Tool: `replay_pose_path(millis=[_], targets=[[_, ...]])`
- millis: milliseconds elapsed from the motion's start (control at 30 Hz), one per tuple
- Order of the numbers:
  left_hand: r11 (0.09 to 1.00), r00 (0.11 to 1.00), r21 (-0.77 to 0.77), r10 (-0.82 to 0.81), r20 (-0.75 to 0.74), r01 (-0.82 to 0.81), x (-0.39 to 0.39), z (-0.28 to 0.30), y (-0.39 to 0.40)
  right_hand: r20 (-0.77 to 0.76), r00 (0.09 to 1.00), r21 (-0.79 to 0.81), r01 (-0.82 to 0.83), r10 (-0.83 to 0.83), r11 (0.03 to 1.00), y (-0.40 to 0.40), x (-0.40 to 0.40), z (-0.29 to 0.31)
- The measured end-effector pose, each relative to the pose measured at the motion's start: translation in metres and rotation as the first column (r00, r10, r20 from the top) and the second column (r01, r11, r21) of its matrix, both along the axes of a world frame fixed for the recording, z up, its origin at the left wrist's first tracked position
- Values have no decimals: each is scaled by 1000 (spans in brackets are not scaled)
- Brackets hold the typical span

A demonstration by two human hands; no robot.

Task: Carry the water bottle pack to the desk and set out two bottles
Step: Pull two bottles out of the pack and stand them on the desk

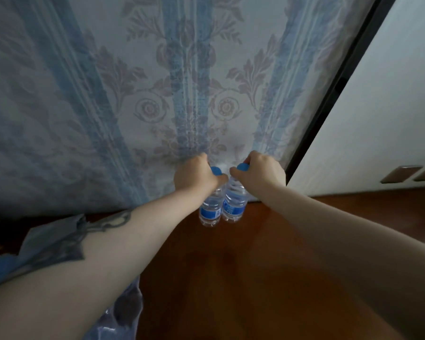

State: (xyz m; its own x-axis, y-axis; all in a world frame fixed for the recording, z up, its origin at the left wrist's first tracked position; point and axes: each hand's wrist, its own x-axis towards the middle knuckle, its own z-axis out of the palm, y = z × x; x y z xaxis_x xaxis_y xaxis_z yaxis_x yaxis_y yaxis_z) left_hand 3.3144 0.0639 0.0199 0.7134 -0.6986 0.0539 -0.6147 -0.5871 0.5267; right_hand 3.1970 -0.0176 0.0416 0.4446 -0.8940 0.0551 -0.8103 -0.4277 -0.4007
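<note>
left hand (pixel 194 174) and right hand (pixel 260 171) clasping two bottles (pixel 221 207) (blue labels, unreadable)

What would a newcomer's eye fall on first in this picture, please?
Two clear water bottles stand side by side at the far edge of the wooden desk, the left bottle gripped near its blue cap by the left hand, the right bottle by the right hand. Behind them hangs a blue floral curtain.

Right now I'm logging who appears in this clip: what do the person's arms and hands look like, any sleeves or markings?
Both forearms are bare, with no sleeves, watch or rings in view. The left forearm carries a large dark tattoo with curling, pointed shapes. The right forearm shows no markings. The left hand and right hand wear no gloves.
</note>
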Motion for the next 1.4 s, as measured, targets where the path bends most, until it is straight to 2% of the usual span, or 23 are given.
replay_pose_path(millis=[133, 333, 533, 667, 733, 800, 933, 1200, 1267, 1400], targets=[[998, 998, 13, 57, 3, -57, 1, -10, -11, -21, 1000, 23, 0, 0, 1000, -12, 10, -19], [993, 993, -28, 116, -32, -117, 4, -19, -24, 72, 997, 92, -28, 21, 995, -29, 20, -31], [979, 986, -121, 154, -71, -161, 1, -25, -28, 45, 995, 104, -94, 90, 990, -33, 17, -33], [987, 991, -132, 77, -108, -91, 2, -23, -23, -22, 982, 50, -187, 188, 981, -31, 1, -33], [994, 998, -109, 6, -64, -13, 5, -19, -18, -71, 971, -53, -233, 229, 971, -33, -5, -27], [994, 997, -84, -70, 32, 72, 9, -13, -12, -84, 952, -92, -300, 293, 949, -36, -7, -21], [981, 969, 28, -196, 153, 194, 12, -6, -6, -217, 865, -42, -471, 452, 881, -40, -3, -13], [975, 969, 31, -224, 106, 222, 10, 0, -9, -383, 803, -37, -507, 457, 861, -40, 3, -10], [978, 976, 34, -209, 66, 207, 12, 2, -10, -372, 804, -29, -510, 464, 860, -40, 4, -9], [984, 986, 68, -166, 18, 164, 15, 9, -16, -232, 881, -3, -425, 412, 905, -39, 6, -7]])
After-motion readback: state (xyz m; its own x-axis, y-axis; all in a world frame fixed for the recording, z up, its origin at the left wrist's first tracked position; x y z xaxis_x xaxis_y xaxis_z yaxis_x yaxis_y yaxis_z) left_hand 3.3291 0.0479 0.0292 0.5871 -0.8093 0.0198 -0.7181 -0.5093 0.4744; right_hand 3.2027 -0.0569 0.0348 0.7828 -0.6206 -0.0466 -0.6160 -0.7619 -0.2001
